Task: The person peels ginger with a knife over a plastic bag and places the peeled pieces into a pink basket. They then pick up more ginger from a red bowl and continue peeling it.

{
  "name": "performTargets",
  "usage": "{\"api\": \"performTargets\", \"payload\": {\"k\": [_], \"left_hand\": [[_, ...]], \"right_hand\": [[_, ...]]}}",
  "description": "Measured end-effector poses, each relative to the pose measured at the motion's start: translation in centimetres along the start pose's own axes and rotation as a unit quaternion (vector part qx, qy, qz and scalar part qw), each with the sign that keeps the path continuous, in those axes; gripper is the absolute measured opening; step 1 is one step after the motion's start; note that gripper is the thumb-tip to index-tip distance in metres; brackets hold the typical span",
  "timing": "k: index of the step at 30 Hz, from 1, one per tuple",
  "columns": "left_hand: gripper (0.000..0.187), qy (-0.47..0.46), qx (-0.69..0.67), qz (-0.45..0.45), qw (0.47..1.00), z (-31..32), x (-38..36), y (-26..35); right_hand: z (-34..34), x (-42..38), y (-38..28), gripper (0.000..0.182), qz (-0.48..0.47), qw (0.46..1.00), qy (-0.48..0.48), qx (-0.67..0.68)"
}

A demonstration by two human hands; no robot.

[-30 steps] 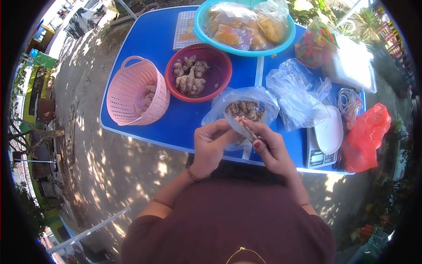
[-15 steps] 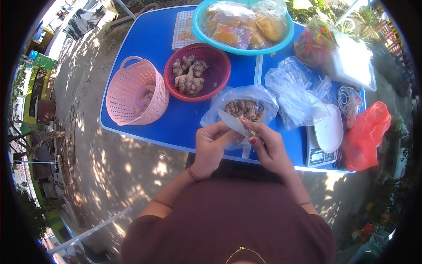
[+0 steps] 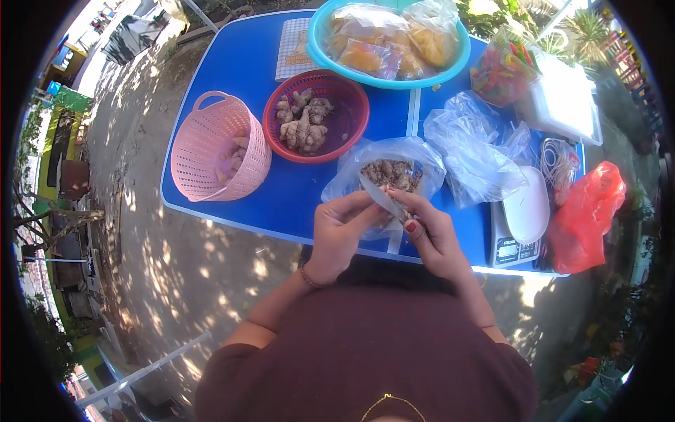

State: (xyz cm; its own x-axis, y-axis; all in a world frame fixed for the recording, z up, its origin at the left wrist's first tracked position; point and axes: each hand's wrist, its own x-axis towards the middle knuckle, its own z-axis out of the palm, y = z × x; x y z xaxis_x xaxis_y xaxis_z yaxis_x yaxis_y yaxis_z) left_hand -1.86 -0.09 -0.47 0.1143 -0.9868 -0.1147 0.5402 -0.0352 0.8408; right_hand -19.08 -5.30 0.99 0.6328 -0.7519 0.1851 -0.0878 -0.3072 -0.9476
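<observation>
My right hand is closed round the handle of a knife, whose pale blade points up and to the left. Opposite it, my left hand pinches a small piece, probably ginger, largely hidden behind the blade and fingers. Both hands meet over an open clear plastic bag holding brown peelings. Left of the bag, a red basket contains several knobbly ginger roots. A pink handled basket at the far left has pale ginger pieces inside.
On the blue table, a turquoise basin holds bagged yellow food. To the right are crumpled clear plastic, a kitchen scale, a red plastic bag, a bag of chillies and white containers.
The knife blade has shifted slightly right and down, toward my right hand. My left hand stays nearly in place, and the things on the table have not moved.
</observation>
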Motion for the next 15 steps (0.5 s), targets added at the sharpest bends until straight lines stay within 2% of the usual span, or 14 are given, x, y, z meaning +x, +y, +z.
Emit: {"api": "performTargets", "payload": {"k": [1, 4, 6, 8, 13, 15], "left_hand": [[0.022, -0.003, 0.034, 0.009, 0.999, 0.1, -0.1, 0.2], [0.022, -0.011, 0.076, 0.023, 0.997, 0.0, -0.1, 0.3], [0.024, 0.005, 0.046, 0.017, 0.999, 0.1, 0.0, 0.2], [0.025, 0.044, -0.024, -0.002, 0.999, 0.5, 0.2, -0.1], [0.028, 0.037, -0.115, -0.031, 0.992, 0.4, 0.0, 0.1], [0.029, 0.031, -0.128, -0.034, 0.991, 0.4, 0.0, 0.1]], "right_hand": [[0.0, 0.0, 0.4, 0.04, -0.034, 0.998, 0.009, -0.046], [-0.4, -0.1, 0.4, 0.038, -0.025, 0.998, 0.0, -0.051], [-0.9, -0.4, -0.5, 0.037, 0.109, 0.99, -0.025, 0.08], [-1.0, -0.4, -0.9, 0.038, 0.148, 0.98, -0.034, 0.128], [-0.7, 0.0, -0.6, 0.038, 0.0, 1.0, -0.011, -0.003], [-0.8, -0.1, -1.2, 0.039, 0.034, 0.999, -0.023, -0.014]]}}
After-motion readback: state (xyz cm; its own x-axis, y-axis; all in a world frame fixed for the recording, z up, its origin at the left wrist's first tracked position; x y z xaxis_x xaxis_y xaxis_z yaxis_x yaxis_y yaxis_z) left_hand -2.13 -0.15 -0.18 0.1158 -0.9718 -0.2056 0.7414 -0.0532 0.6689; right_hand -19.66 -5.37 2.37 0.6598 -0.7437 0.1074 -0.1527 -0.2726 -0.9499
